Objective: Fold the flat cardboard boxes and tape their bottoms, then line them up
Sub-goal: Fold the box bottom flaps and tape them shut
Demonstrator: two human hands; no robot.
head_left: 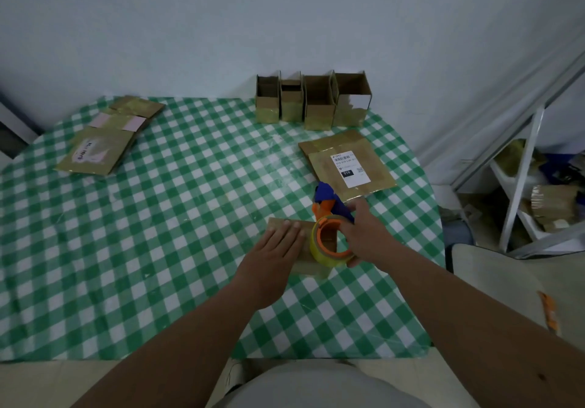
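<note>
Box (286, 249) in hand sits near the table's (126, 249) front half, bottom face up, mid-tape. Left hand (272, 250) lies flat on it, fingers straight and together, pressing the flaps down. Right hand (364, 236) is wrapped around the tape dispenser (330, 233), fingers curled on the blue handle, yellowish roll riding over the box's right edge.

To do this step well, I'd say: keep the left palm weight on the seam so the flaps don't spring, run the dispenser straight along the seam, carry the tape over both edges onto the side walls, then tear against the blade. Left fingertips are close to the roll's path, so shift them before the pull.

Room: open checked cloth to the left and ahead of the box, plenty for a stroke. Table's right rim is near the right forearm; a chair back (506, 274) stands just off that edge, so elbow swing is limited there.

Farther out: one flat box with a white label (346, 162) just beyond the dispenser, a stack of flat boxes (104, 141) well apart at far left. Four finished boxes (311, 102) stand upright in a row against the wall, touching or nearly so. Free slot for the next one looks to be left of that row.
</note>
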